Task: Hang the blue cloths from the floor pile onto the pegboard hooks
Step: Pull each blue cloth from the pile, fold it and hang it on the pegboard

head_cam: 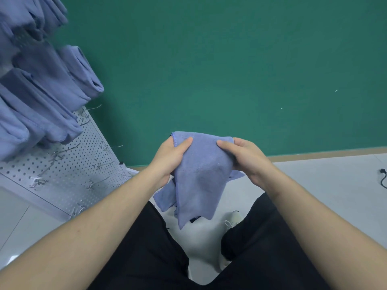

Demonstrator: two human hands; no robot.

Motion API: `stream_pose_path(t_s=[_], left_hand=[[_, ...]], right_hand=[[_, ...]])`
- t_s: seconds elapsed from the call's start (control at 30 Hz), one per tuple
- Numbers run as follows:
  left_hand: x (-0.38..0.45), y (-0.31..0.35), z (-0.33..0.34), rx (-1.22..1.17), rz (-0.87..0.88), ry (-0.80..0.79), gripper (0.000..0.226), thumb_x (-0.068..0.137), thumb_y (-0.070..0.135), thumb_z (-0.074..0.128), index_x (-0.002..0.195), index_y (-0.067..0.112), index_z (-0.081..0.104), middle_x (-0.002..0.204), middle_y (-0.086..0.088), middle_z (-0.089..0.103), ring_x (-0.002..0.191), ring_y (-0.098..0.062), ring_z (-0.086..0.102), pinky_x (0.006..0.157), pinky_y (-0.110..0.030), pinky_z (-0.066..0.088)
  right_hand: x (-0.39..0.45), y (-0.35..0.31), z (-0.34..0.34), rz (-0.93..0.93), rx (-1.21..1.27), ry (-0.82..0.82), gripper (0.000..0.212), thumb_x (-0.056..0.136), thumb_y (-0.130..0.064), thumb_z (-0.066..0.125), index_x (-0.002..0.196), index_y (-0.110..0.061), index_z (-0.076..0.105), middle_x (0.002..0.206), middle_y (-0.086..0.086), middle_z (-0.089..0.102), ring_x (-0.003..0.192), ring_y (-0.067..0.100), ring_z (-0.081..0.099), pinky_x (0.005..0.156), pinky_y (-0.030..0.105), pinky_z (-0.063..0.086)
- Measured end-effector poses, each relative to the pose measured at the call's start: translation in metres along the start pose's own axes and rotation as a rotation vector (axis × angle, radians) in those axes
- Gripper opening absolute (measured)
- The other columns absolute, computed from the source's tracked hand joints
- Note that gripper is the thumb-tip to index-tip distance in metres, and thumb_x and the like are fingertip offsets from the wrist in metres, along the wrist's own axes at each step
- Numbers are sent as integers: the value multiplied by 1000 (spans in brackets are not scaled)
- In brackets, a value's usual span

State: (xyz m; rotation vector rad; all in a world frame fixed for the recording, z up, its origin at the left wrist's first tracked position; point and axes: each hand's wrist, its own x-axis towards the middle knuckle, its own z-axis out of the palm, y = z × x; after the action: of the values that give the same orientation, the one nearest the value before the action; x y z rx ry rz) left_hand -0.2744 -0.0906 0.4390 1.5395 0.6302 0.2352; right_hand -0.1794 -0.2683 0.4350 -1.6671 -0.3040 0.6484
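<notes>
A blue cloth (pixel 201 176) hangs in front of me at the centre, folded over and drooping toward the floor. My left hand (pixel 171 158) grips its upper left edge, thumb on top. My right hand (pixel 247 158) grips the upper right edge the same way. The white pegboard (pixel 83 155) stands at the left, tilted in view, with several bare metal hooks (pixel 113 147) on its lower part. Several blue cloths (pixel 41 97) hang on its upper hooks. No floor pile shows in this view.
A green wall (pixel 230 70) fills the background above a brown skirting strip. Pale floor tiles (pixel 324 185) lie to the right, with a black cable end (pixel 383 178) at the far right edge. My black trousers and white shoes (pixel 232 220) are below the cloth.
</notes>
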Motion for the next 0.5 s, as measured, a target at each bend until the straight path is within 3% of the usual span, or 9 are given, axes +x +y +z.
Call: stream_pose_path(t_s=[0.1, 0.17, 0.23, 0.37, 0.47, 0.5], left_hand=[[4, 4, -5, 29, -67, -31, 22, 97, 46, 58, 112, 32, 66, 106, 9, 76, 106, -18, 71, 91, -38, 54], [4, 6, -7, 27, -155, -162, 31, 96, 54, 55, 119, 34, 60, 112, 7, 75, 105, -20, 71, 97, -43, 52], [2, 2, -6, 14, -216, -273, 37, 95, 49, 61, 126, 31, 54, 116, 5, 74, 105, -19, 71, 99, -42, 52], [1, -6, -1, -27, -204, -208, 48, 91, 16, 72, 132, 20, 49, 118, -3, 72, 106, -21, 70, 98, -43, 54], [1, -2, 6, -24, -188, -120, 49, 91, 15, 72, 133, 21, 46, 109, -5, 72, 92, -21, 70, 93, -43, 57], [2, 0, 8, -23, -175, -87, 50, 91, 16, 72, 133, 21, 45, 107, -5, 71, 87, -19, 69, 89, -42, 58]], right_hand=[[2, -2, 4, -38, -42, 75, 21, 96, -41, 62, 103, -22, 71, 101, -4, 77, 86, 13, 71, 81, 36, 57], [5, -2, 5, -24, -61, 125, 24, 100, -41, 54, 105, -23, 68, 104, -2, 75, 92, 16, 70, 77, 34, 55], [8, -4, 4, 6, -68, 140, 26, 102, -38, 48, 107, -20, 66, 106, -1, 74, 97, 17, 70, 76, 32, 54], [10, -8, -6, 99, -155, 114, 26, 102, -35, 44, 106, -18, 63, 109, 3, 72, 95, 21, 67, 86, 38, 54], [9, -12, -14, 112, -275, 90, 26, 100, -33, 48, 78, -18, 49, 86, 11, 55, 70, 26, 47, 67, 33, 46], [8, -14, -16, 103, -295, 93, 25, 99, -33, 52, 78, -22, 46, 84, 10, 49, 65, 24, 44, 63, 32, 45]])
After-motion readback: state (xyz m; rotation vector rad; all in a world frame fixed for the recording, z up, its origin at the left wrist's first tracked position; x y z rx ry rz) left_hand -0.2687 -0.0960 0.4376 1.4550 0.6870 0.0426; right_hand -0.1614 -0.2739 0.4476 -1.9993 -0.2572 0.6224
